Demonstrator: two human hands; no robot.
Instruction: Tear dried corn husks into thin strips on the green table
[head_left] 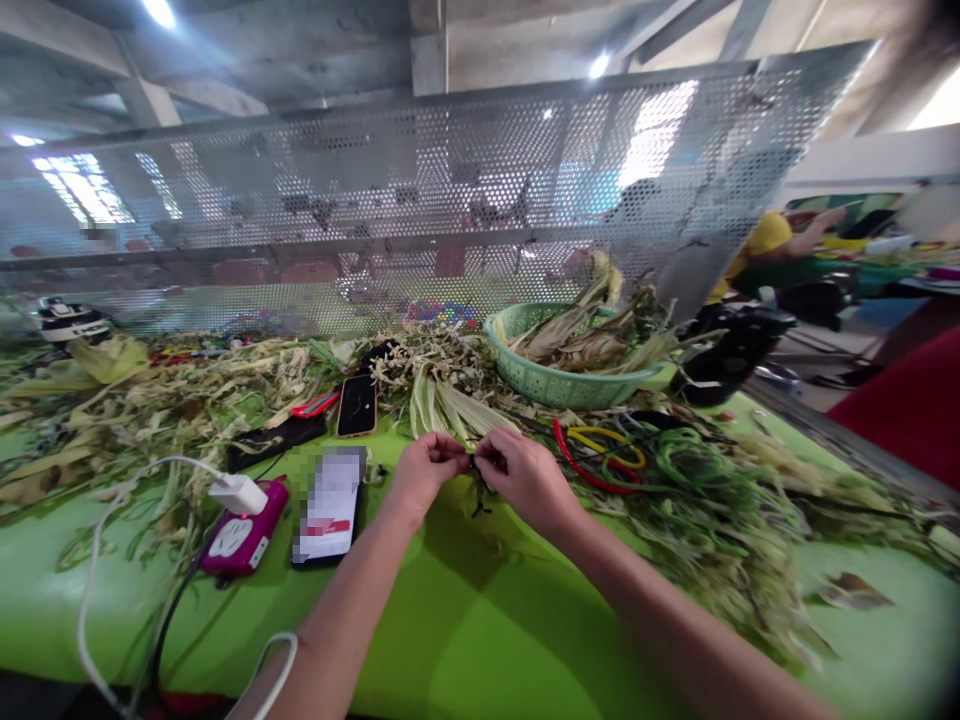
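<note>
My left hand (426, 475) and my right hand (525, 472) meet above the green tabletop (465, 610), fingertips pinched close together. Between them is a small dark stringy piece (481, 497), with thin ends hanging below the fingers; its exact kind is too small to make out. Just behind the hands lies a fan of pale corn husk (454, 405). Red and yellow cords (600, 450) curve close to the right hand. On the left, a phone with a lit screen (330, 505) lies near my left forearm.
A green plastic basket (577, 385) of dry husks stands behind, before a perforated metal screen (375, 215). Shredded green fibres (720, 520) spread at right. A magenta extension socket (244, 530) with a white plug, a second phone (358, 405) and a red cutter (316, 403) lie left.
</note>
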